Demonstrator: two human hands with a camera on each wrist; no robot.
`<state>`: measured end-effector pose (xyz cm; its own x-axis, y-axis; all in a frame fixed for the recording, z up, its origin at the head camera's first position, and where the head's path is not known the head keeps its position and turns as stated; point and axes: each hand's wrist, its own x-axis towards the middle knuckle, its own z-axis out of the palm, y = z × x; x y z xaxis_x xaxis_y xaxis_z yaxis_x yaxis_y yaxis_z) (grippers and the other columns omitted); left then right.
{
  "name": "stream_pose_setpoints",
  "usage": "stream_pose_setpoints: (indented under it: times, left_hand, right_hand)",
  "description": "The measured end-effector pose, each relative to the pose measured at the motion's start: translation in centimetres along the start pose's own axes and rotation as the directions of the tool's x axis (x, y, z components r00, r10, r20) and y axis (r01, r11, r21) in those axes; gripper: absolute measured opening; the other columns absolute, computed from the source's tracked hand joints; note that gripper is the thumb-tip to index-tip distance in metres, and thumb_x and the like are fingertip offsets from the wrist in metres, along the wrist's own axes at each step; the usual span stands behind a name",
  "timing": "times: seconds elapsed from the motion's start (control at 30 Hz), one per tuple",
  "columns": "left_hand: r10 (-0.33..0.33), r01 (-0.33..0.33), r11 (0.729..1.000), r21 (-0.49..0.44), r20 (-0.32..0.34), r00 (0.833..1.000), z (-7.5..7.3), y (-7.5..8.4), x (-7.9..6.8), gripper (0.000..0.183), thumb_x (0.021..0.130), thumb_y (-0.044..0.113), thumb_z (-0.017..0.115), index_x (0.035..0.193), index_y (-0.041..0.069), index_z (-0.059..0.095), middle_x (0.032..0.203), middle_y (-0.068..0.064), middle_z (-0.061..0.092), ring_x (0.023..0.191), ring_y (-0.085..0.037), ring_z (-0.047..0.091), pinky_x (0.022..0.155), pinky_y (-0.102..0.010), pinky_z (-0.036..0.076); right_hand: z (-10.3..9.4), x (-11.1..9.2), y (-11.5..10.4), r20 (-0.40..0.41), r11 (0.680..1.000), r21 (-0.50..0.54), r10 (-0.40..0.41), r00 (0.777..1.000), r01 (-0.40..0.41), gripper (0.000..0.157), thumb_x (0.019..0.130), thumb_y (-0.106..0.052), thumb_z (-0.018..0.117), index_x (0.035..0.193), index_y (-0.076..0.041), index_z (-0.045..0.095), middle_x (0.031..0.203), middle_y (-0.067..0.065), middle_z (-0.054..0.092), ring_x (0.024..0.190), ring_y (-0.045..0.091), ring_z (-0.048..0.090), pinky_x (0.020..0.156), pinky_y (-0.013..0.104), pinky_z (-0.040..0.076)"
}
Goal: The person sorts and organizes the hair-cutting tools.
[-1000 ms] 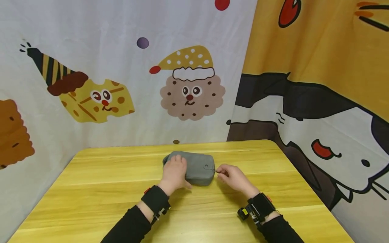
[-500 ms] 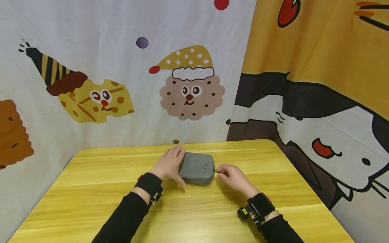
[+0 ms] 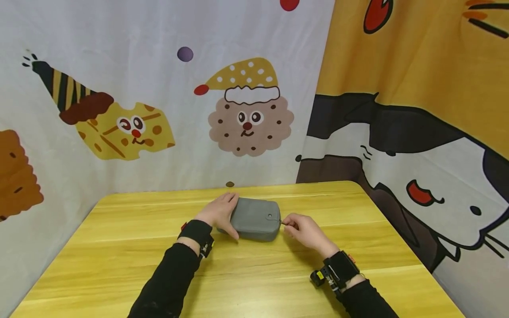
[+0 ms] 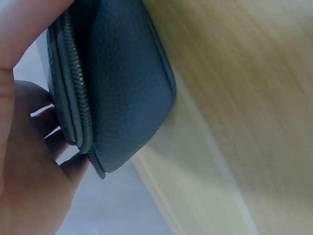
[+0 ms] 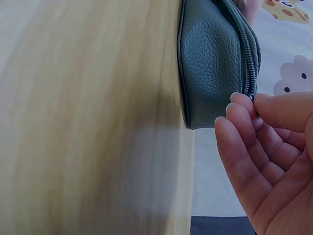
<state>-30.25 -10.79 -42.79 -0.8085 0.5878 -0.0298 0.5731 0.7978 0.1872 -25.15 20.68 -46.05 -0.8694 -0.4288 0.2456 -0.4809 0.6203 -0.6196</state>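
Observation:
A grey leather-look zip pouch (image 3: pixel 255 217) lies flat on the wooden table (image 3: pixel 246 282), with a small snap tab near its right end. My left hand (image 3: pixel 219 213) holds the pouch's left end, thumb along the front side and fingers over the far edge. In the left wrist view the zipper (image 4: pixel 78 81) runs round that end, its teeth closed where they show. At the opposite end my right hand (image 3: pixel 305 230) pinches the zipper pull (image 5: pixel 252 97) between thumb and fingertips, which hide most of it.
Behind the table hangs a white curtain (image 3: pixel 159 88) with cartoon food prints. A yellow curtain (image 3: pixel 358 66) with a cartoon animal hangs along the right side. The table's back edge runs a little beyond the pouch.
My left hand has slid from the pouch's top leftward, opened wide at the left end, then closed in round that end. The right hand stays at the zipper pull.

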Motion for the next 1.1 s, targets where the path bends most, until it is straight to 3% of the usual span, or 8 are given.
stream_pose_setpoints:
  times: [0.37, 0.8, 1.1]
  left_hand:
    - [-0.025, 0.027, 0.999, 0.046, -0.043, 0.999, 0.72, -0.50, 0.27, 0.131, 0.058, 0.061, 0.089, 0.156, 0.002, 0.024, 0.154, -0.018, 0.033, 0.142, -0.036, 0.031, 0.113, -0.047, 0.031]
    - [-0.046, 0.048, 0.997, 0.069, -0.031, 0.998, 0.83, -0.41, 0.72, 0.121, 0.062, 0.058, 0.086, 0.154, 0.001, 0.031, 0.150, -0.017, 0.038, 0.138, -0.036, 0.036, 0.109, -0.047, 0.036]
    - [-0.062, 0.063, 0.995, 0.071, -0.021, 0.998, 1.05, -0.46, 0.75, 0.121, 0.063, 0.062, 0.083, 0.154, 0.002, 0.031, 0.151, -0.017, 0.038, 0.138, -0.036, 0.036, 0.108, -0.048, 0.037]
  right_hand:
    - [-0.11, 0.26, -0.18, -0.019, 0.998, -0.055, -0.028, 0.999, 0.027, 0.008, 0.094, -0.002, 0.065, 0.101, -0.002, 0.069, 0.074, -0.006, 0.059, 0.062, 0.005, 0.053, 0.062, 0.026, 0.048]
    - [-0.50, 0.16, -0.26, -0.068, 0.986, -0.158, -0.071, 0.995, 0.060, 0.007, 0.094, -0.002, 0.066, 0.095, -0.006, 0.071, 0.082, -0.005, 0.066, 0.069, 0.005, 0.054, 0.065, 0.026, 0.049]
    - [-0.41, -0.09, -0.49, -0.061, 0.985, -0.162, -0.078, 0.995, 0.067, 0.006, 0.092, -0.001, 0.068, 0.094, -0.006, 0.071, 0.086, -0.003, 0.066, 0.072, 0.008, 0.053, 0.067, 0.028, 0.050]
